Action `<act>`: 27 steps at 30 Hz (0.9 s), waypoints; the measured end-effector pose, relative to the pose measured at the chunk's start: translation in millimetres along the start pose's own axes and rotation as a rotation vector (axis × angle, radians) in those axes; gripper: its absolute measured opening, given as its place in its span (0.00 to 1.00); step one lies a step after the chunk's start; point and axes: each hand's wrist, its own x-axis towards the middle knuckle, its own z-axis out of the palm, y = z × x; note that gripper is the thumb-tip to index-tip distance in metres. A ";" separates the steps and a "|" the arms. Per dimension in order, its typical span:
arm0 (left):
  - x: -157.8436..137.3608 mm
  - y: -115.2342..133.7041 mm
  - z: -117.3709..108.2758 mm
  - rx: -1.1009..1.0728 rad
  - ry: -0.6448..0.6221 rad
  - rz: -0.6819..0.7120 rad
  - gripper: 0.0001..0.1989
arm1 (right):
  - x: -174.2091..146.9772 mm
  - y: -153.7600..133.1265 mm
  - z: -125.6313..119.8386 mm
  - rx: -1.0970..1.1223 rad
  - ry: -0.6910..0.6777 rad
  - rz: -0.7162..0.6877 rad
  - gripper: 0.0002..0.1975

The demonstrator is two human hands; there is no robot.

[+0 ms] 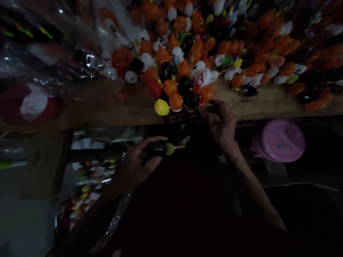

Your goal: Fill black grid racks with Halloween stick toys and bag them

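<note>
My left hand (pixel 142 159) is wrapped round a dark, rounded piece with a yellow-green end (pixel 169 149). A thin, coloured tip sticks out of that end to the right; its kind is hard to make out in the dim light. At the bench edge, my right hand (pixel 222 121) has its fingers curled, the tips beside an orange pumpkin figure (pixel 207 93) and a small red bit. Whatever those fingers pinch is too dark to name. Close by lie a yellow round piece (pixel 162 107), another orange pumpkin (pixel 176 101) and black figures (pixel 192 100).
Orange, white and black plastic figures are heaped over the wooden bench (pixel 107 110). Clear plastic bags (pixel 53 53) lie at the left, by a red round thing (pixel 40 103). A pink lidded tub (pixel 283 140) is at the right. More bagged figures (pixel 99 171) sit below left.
</note>
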 end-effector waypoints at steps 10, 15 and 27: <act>24.5 7.2 30.6 -0.092 -0.022 -0.002 0.25 | -47.8 -65.9 4.1 0.158 -0.455 -0.083 0.09; 35.6 -25.0 27.5 0.272 0.201 0.159 0.28 | -45.6 -52.7 7.0 0.363 -0.421 0.147 0.11; 103.9 -56.6 52.5 0.634 0.354 0.398 0.16 | -23.2 -47.7 10.4 0.712 -0.552 0.359 0.23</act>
